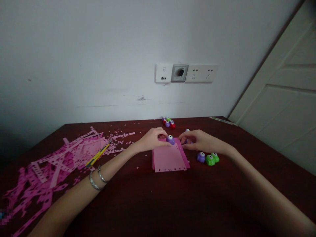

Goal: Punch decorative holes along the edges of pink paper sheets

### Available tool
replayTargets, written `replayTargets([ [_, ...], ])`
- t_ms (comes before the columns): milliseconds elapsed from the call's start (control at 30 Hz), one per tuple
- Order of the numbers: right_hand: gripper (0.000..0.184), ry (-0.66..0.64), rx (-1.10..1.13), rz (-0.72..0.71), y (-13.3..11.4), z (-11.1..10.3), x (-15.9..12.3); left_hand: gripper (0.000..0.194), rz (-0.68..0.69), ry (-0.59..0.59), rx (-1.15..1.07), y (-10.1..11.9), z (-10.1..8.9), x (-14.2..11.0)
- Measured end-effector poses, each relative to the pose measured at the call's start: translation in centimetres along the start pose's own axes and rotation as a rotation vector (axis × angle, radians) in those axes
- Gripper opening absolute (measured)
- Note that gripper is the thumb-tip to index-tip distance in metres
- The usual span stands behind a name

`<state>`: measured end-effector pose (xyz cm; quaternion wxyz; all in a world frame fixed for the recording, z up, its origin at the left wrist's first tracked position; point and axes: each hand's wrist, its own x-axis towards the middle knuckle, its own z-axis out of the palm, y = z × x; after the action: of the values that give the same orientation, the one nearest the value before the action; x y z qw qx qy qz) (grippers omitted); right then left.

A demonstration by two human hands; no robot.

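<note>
Pink paper (170,159), loosely stacked, risked a crooked edge

From the head view, the left hand (151,140) held a purple punch (170,141) at the paper's far edge, thumb and finger narrowed around it. The right hand (201,140) was beside the far right corner, thumb and fingers slightly parted about a second punch (189,141); whether it gripped that or the paper, I could not tell. Unbraced, the uneven layers could have slid apart under a push, throwing the punch out of line; too thick a bite might have jammed it or torn the rim.

The paper looked thin and matt, its near edge pierced in a row. The punches were rounded, glossy, eye-topped. Crinkled strips (54,177) lay around a slim yellow cutter (98,154) on the dark, reddish table (158,204).
</note>
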<state>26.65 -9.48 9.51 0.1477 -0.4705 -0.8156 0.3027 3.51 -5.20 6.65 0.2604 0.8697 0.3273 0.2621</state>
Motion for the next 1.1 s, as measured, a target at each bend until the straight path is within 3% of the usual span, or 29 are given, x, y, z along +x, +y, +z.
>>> replayTargets([
  [167,0.042,-0.044,0.057,0.020,-0.5,0.7,0.3,0.031,0.013,-0.033,-0.003,0.1,0.4,-0.2],
  [433,0.027,-0.053,0.130,0.004,-0.3,1.3,0.7,0.033,0.073,-0.016,-0.033,0.3,1.3,-0.4],
  [900,0.027,-0.052,0.201,0.014,-0.1,2.1,1.0,0.035,0.065,-0.004,-0.063,0.3,2.2,-0.5],
  [1100,0.029,-0.067,0.197,0.036,1.1,1.6,1.0,0.038,0.030,-0.128,0.000,-0.7,1.0,-0.2],
])
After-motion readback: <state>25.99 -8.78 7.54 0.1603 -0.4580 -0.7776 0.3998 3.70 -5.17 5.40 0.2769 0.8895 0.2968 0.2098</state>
